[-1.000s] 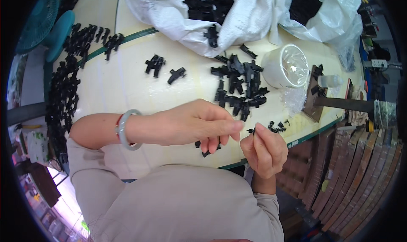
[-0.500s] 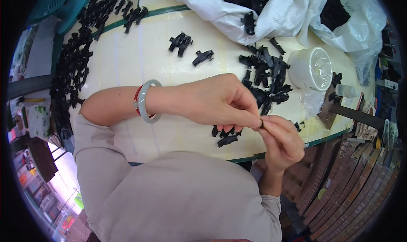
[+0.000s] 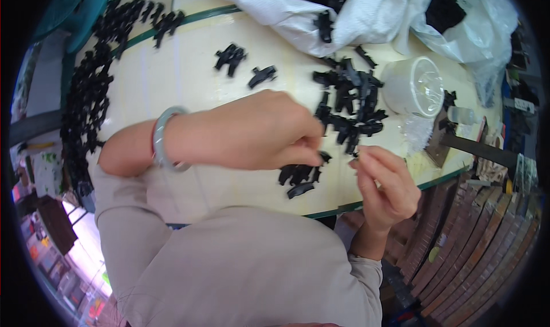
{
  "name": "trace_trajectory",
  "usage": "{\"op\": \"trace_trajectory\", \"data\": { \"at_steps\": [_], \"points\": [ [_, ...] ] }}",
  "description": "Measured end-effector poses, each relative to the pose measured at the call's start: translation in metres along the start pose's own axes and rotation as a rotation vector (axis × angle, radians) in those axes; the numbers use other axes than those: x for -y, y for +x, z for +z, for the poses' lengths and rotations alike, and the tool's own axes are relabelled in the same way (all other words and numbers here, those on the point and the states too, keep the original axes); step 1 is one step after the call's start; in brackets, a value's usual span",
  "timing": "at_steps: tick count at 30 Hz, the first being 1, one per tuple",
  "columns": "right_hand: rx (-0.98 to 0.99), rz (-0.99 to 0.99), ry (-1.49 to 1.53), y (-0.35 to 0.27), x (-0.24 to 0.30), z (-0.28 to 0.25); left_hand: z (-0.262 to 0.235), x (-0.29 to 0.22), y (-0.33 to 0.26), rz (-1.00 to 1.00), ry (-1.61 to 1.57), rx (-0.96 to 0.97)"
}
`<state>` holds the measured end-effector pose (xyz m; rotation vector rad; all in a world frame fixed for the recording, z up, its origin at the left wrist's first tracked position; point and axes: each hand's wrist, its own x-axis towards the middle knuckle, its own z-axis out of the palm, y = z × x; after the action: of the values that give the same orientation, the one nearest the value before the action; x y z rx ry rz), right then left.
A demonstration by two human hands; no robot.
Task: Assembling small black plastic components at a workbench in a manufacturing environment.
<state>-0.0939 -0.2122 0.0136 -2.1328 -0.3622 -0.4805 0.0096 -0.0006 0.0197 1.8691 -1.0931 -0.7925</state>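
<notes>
My left hand (image 3: 258,132) reaches across to the right over the pale cream tabletop (image 3: 189,75), pale green bangle (image 3: 163,138) on the wrist. Its fingers are drawn together, tips pinched at a small black plastic clip (image 3: 324,157) at the near edge of the heap; how firmly they grip it I cannot tell.

My right hand (image 3: 387,183) sits just right of that, past the table's near green edge, palm turned up, fingers curled loosely and close together. Whether anything lies between the fingertips I cannot tell.

A small cluster of black clips (image 3: 298,178) lies on the table just below my left fingertips. The main loose heap of black plastic clips (image 3: 349,106) lies just beyond both hands.

Far right of the heap: a white round plastic tub (image 3: 412,86). Far side: a crumpled white plastic bag (image 3: 355,12) holding more black parts. Two stray groups of clips (image 3: 243,66) lie left of the heap. Along the left edge, a long band of black clips (image 3: 86,98).
</notes>
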Motion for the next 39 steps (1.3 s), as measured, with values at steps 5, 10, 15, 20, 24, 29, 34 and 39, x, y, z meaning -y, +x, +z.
{"op": "trace_trajectory", "data": {
  "at_steps": [5, 10, 15, 20, 24, 29, 34, 39],
  "points": [
    [-0.102, -0.083, -0.514, 0.039, -0.022, -0.043, 0.027, -0.004, -0.019, -0.025, 0.339, -0.043],
    [0.022, -0.209, -0.675, 0.070, -0.061, -0.063, 0.044, -0.007, -0.017, -0.035, 0.310, -0.081],
    [0.124, -0.257, -0.754, 0.074, -0.065, -0.065, 0.050, -0.006, -0.017, -0.039, 0.278, -0.096],
    [0.148, -0.243, -0.741, 0.076, -0.065, -0.068, 0.035, -0.003, -0.017, -0.037, 0.277, -0.067],
    [0.059, -0.145, -0.581, 0.073, -0.055, -0.069, 0.000, 0.000, -0.008, -0.100, -0.068, -0.030],
    [-0.069, 0.240, -0.063, 0.045, -0.025, -0.053, -0.003, 0.004, 0.011, -0.327, -0.973, -0.167],
    [-0.129, 0.251, 0.162, 0.016, -0.013, -0.014, 0.013, 0.003, 0.012, -0.309, -1.226, -0.110],
    [-0.200, 0.238, 0.169, -0.001, -0.010, 0.012, 0.018, 0.011, 0.014, -0.258, -1.298, -0.032]
  ]
}}
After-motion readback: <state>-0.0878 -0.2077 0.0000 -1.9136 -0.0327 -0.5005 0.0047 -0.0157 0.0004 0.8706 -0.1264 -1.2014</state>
